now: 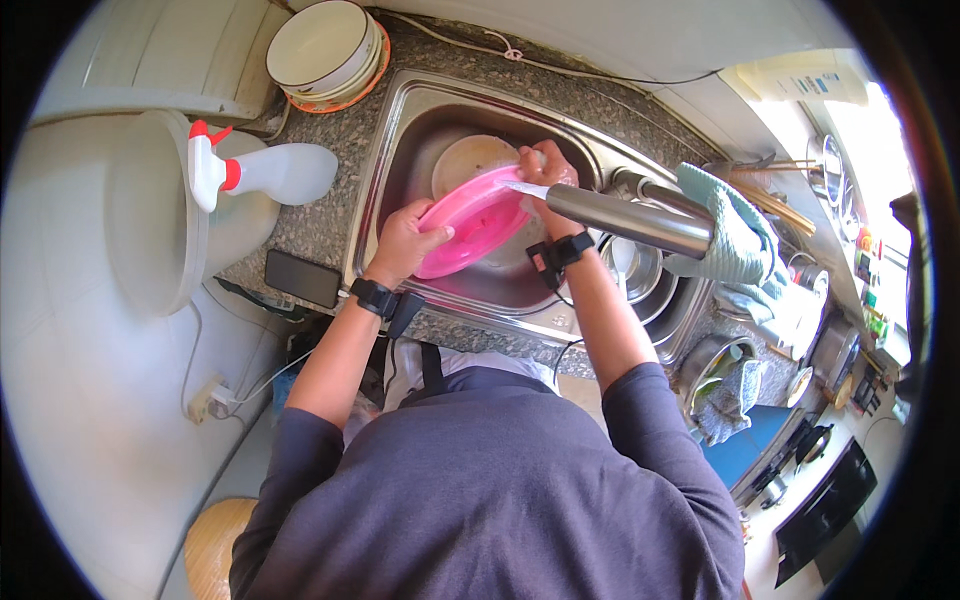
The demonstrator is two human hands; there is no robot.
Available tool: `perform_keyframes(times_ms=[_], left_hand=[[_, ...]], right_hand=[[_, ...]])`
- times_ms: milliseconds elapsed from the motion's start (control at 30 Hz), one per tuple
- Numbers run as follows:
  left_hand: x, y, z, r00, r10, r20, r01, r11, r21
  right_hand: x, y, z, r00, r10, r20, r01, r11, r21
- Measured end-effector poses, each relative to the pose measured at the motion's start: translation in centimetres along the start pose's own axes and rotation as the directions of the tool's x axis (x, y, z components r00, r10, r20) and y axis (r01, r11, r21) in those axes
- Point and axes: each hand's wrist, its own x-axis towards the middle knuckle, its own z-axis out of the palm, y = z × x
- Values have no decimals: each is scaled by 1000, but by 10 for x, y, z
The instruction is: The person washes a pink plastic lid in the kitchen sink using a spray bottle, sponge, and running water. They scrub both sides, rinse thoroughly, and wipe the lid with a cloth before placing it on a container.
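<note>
A pink plastic basin or dish [474, 223] is tilted over the left bowl of a stainless steel sink [390, 195]. My left hand [409, 238] grips its near left rim, thumb on the inside. At its far right rim, my right hand [551, 166] has its fingers curled on the edge, with what looks like suds around them. Water runs from the metal faucet [630, 217] towards the pink piece. Behind it, a pale round dish [472, 161] lies in the sink bowl, partly covered by the pink rim.
Metal pots [634, 270] fill the right sink bowl. A teal cloth [724, 221] drapes over the faucet base. Left of the sink are a spray bottle [281, 172], a phone [303, 278] and stacked bowls [322, 52]. A pot with greens [712, 367] stands on the right counter.
</note>
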Motion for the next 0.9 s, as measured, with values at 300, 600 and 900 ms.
perform_keyframes(times_ms=[300,600,900], left_hand=[[-9,-11,-32,989,-75,-124,-3,844,-536],[-4,-1,-59,982,-151,113,169,969,-181],[8,12,-22,994,-95,52,96,995,-8]], right_hand=[[40,86,0,992,-54,110,0,899,438],[18,46,-13,974,-23,225,-63,927,369],[9,33,4,846,-489,-213,456,870,-186]])
